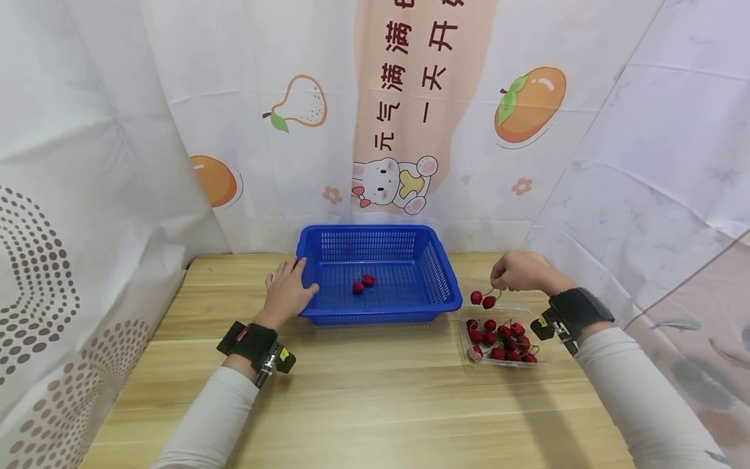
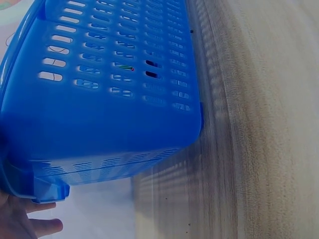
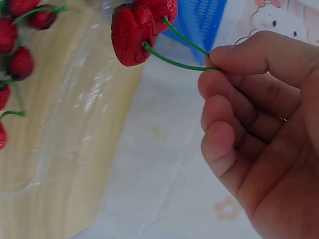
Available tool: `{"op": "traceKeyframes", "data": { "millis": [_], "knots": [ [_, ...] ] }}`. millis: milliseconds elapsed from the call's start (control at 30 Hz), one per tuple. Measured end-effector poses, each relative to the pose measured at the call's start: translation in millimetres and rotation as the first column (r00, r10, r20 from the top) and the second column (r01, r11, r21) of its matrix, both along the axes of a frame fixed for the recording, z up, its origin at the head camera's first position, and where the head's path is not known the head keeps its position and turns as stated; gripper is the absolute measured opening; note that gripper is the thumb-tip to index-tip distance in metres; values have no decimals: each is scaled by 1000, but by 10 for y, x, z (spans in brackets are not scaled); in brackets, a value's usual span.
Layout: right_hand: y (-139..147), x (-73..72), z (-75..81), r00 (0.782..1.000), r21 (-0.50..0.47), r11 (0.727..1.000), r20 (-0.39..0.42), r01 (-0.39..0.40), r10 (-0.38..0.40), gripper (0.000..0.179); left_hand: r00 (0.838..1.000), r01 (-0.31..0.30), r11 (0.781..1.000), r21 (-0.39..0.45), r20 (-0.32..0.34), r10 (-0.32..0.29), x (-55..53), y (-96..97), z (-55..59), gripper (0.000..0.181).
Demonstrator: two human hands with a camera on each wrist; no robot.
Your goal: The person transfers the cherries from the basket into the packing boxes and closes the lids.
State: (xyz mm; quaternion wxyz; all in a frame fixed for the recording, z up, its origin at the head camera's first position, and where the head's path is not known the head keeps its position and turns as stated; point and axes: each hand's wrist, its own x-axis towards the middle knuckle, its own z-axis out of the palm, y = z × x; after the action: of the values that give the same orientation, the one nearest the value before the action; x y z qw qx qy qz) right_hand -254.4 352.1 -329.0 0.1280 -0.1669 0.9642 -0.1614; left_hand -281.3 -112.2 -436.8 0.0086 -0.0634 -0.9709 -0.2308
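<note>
Between thumb and index finger, my right hand (image 1: 518, 271) pinches the green stems of two red cherries (image 3: 133, 36). The pair hangs in the air above the back of a clear plastic box (image 1: 508, 365), which holds several more cherries (image 1: 512, 330). My left hand (image 1: 287, 293) rests at the left rim of a blue plastic basket (image 1: 381, 319), its fingers fairly straight. Inside the basket lie two cherries (image 1: 368, 280) close together. The left wrist view shows the basket's slotted side, with part of that hand (image 2: 30, 224) at the lower left corner.
A wooden table (image 1: 363, 397) bears the basket and box, which stand close side by side. A printed white curtain (image 1: 252, 163) hangs right behind the basket, and more sheeting encloses the left and right sides. Each wrist wears a strapped camera.
</note>
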Motion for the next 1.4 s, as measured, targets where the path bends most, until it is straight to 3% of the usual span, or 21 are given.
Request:
{"op": "traceKeyframes", "data": {
  "millis": [367, 567, 700, 1000, 1400],
  "knots": [
    [210, 33, -367, 996, -70, 998, 86, 6, 0, 11, 1000, 5, 1000, -9, 17, -5, 8, 2, 1, 75],
    [214, 64, -654, 989, -95, 995, 145, 26, -12, 14, 1000, 12, 1000, -14, 0, -12, 12, 18, -13, 74],
    [233, 76, -792, 991, -87, 996, 135, 15, -3, 17, 1000, 23, 1000, -5, -13, -23, 18, 31, 4, 74],
    [166, -5, -710, 992, -81, 997, 123, 20, -10, 13, 1000, 13, 1000, -5, -4, -13, 12, -1, 55, 73],
    [104, -28, -632, 993, -65, 997, 118, 32, -25, 15, 1000, 3, 1000, -28, -2, -3, -9, -15, 8, 74]
  ]
}}
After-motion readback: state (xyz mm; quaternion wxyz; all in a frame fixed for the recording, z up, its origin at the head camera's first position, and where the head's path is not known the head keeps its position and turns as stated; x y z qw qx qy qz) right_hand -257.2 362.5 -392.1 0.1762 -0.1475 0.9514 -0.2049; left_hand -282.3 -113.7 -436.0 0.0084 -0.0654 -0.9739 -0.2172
